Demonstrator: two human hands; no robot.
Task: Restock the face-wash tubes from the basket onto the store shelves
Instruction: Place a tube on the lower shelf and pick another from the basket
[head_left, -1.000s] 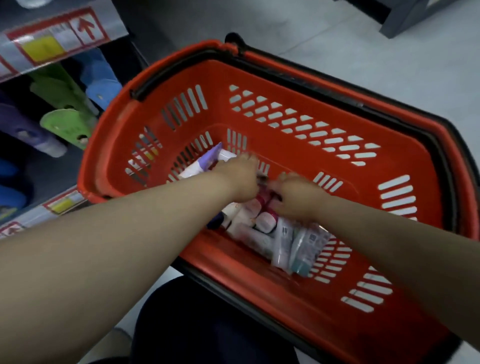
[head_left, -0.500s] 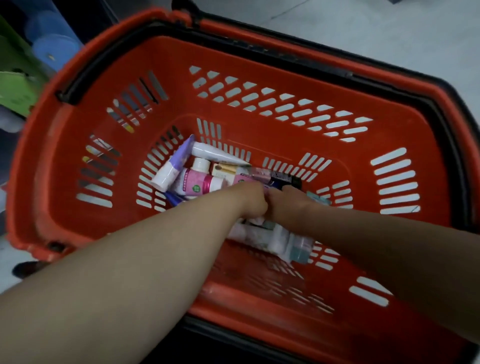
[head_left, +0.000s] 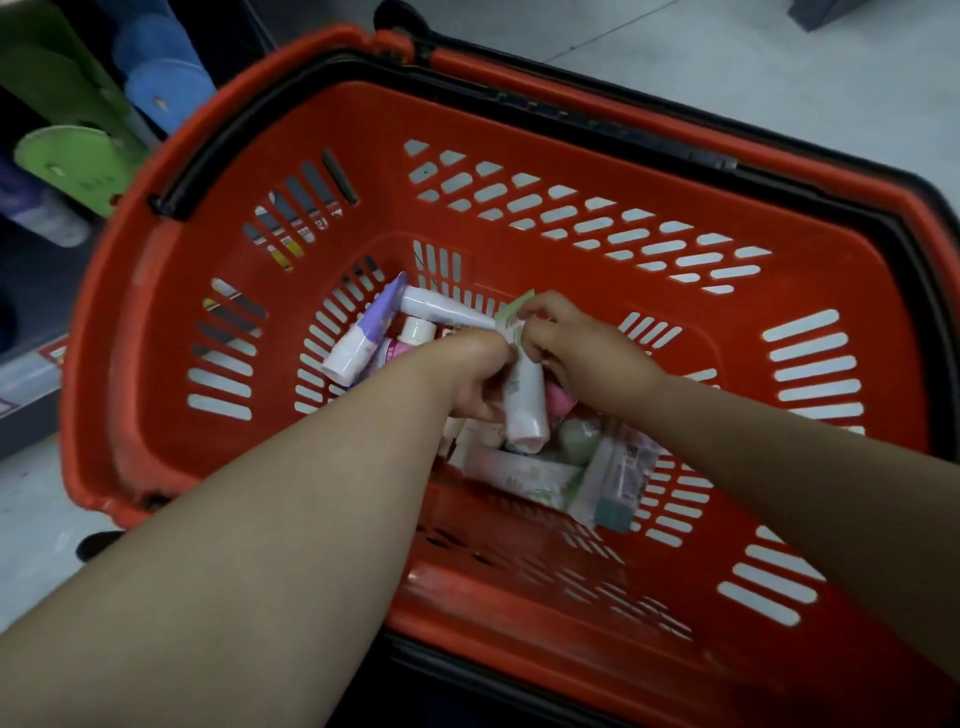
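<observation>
Red basket (head_left: 130, 374) on pale floor (head_left: 727, 67)

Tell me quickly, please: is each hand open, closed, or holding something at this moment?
Left hand: closed, gripping the pale tube by its side.
Right hand: closed, pinching the flat top end of the same tube.

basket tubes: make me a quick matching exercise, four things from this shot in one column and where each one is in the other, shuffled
Things
1. purple-and-white tube
2. green-tipped white tube
3. teal-capped tube
4. green items

Places
a. on the shelving, outside the basket
b. held between the left hand and right hand
c. near end of the pile, beside the right forearm
d. far left of the pile, untouched

Pairs: 1-d, 2-b, 3-c, 4-a
</observation>
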